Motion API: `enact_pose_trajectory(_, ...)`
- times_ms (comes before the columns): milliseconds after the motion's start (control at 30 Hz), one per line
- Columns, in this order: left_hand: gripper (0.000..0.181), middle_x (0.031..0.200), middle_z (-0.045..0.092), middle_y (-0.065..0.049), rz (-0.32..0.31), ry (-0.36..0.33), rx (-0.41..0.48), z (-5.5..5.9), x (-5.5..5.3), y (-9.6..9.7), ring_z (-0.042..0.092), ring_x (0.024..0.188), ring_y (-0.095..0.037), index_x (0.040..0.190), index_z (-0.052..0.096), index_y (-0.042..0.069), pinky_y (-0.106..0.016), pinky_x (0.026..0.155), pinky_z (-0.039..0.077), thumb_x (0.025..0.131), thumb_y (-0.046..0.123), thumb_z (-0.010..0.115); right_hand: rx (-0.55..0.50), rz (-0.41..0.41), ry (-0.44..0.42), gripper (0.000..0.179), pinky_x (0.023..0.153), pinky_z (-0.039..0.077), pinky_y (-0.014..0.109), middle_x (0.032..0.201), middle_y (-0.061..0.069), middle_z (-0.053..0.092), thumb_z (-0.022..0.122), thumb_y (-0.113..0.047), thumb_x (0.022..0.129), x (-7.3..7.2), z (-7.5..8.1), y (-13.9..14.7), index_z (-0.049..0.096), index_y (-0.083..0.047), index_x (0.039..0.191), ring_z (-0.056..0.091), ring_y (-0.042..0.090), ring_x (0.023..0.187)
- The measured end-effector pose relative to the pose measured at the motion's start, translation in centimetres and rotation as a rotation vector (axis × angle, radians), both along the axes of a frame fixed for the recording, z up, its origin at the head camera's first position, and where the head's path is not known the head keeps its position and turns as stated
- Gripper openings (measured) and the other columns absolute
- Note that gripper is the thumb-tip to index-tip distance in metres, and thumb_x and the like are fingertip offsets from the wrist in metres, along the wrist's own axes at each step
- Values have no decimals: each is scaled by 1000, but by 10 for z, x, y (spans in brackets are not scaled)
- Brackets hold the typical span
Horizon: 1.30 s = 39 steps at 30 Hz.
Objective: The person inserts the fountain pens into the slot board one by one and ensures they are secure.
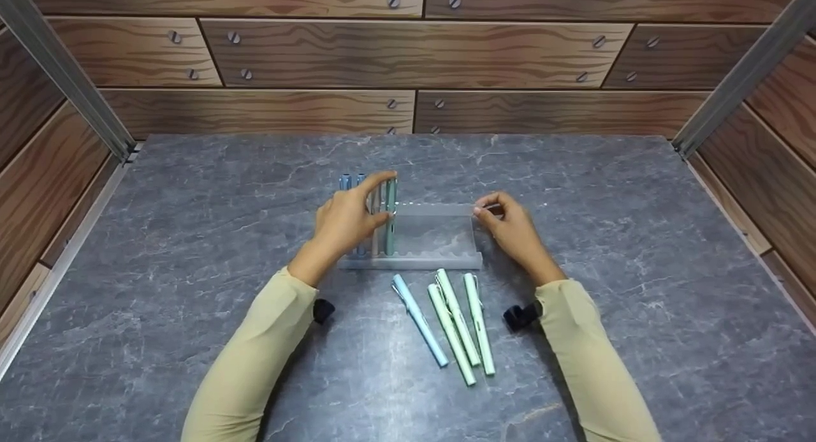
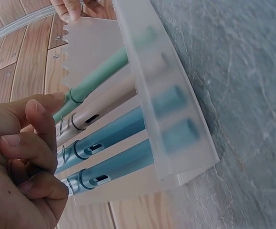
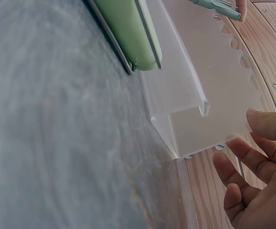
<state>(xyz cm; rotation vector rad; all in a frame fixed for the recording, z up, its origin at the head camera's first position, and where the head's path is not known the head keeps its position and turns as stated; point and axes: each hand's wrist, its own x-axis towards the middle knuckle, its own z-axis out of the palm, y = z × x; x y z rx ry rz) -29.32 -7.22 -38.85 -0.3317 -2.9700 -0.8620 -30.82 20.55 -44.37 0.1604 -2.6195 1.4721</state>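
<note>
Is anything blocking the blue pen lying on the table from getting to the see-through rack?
Nothing visible. Between the light blue pen and the clear rack there's just a strip of tabletop. The three pale green pens lie off to its right.

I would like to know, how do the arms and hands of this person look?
The left sleeve and right sleeve are long, plain, pale yellowish beige and slightly wrinkled. A small black device shows beside each wrist. The left hand and right hand are bare, with no gloves or rings visible.
</note>
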Motion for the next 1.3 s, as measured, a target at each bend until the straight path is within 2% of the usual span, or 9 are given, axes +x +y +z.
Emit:
enact_pose_trajectory(233, 67, 67, 58, 1, 7, -18, -4, 0, 0, -1, 42, 47, -10, 142, 38, 50, -27, 44, 30, 86, 34, 71, -10, -7, 0, 19, 73, 44, 16, 107, 21, 65, 62, -13, 94, 0, -1, 0, 60, 3, 104, 61, 30, 100)
enact_pose_trajectory(333, 67, 66, 59, 1, 9, -13, -6, 0, 0, -2, 42, 46, -10, 142, 38, 50, -27, 43, 30, 86, 35, 72, -7, -6, 3, 20, 74, 44, 16, 107, 21, 65, 62, -14, 94, 1, -1, 0, 60, 3, 104, 61, 30, 100)
enact_pose_trajectory(567, 70, 55, 41, 3, -2, 39, 8, -2, 1, -6, 35, 45, -10, 144, 38, 46, -26, 42, 25, 85, 35, 74, 5, -9, 7, 19, 76, 44, 18, 108, 21, 66, 62, -14, 94, 0, -1, -1, 61, 2, 104, 62, 31, 100)
enact_pose_trajectory(700, 69, 53, 36, 5, -24, 75, 24, -3, 3, -8, 31, 46, -10, 144, 40, 43, -25, 42, 22, 84, 35, 74, 23, -8, 18, 18, 78, 43, 21, 108, 20, 66, 63, -14, 94, 1, 1, -1, 61, 1, 104, 62, 31, 102)
enact_pose_trajectory(833, 65, 54, 47, 5, -55, 118, 39, -3, 8, -9, 34, 47, -9, 142, 44, 39, -23, 41, 24, 84, 34, 74, 44, -2, 24, 19, 79, 43, 26, 109, 20, 65, 63, -15, 94, 1, 1, 0, 61, 1, 104, 62, 32, 103)
enact_pose_trajectory(967, 62, 65, 65, 3, -89, 142, 58, -2, 15, -8, 42, 48, -9, 140, 48, 36, -22, 41, 27, 84, 33, 74, 40, 0, 20, 20, 78, 43, 25, 109, 20, 65, 63, -15, 93, 1, 1, 0, 61, 1, 105, 62, 32, 103)
enact_pose_trajectory(1200, 61, 75, 69, 7, -136, 106, 91, 4, 30, -6, 51, 51, -8, 140, 49, 31, -23, 43, 32, 84, 37, 74, 19, -3, 18, 19, 74, 43, 19, 108, 20, 66, 63, -14, 93, 1, 0, 0, 61, 2, 104, 61, 30, 100)
enact_pose_trajectory(1300, 63, 85, 71, 5, -157, 82, 77, 5, 36, -6, 57, 61, -10, 139, 50, 28, -23, 46, 37, 83, 41, 74, 13, -4, 22, 18, 73, 42, 17, 106, 20, 66, 63, -13, 93, 1, 1, 0, 61, 2, 104, 61, 29, 98)
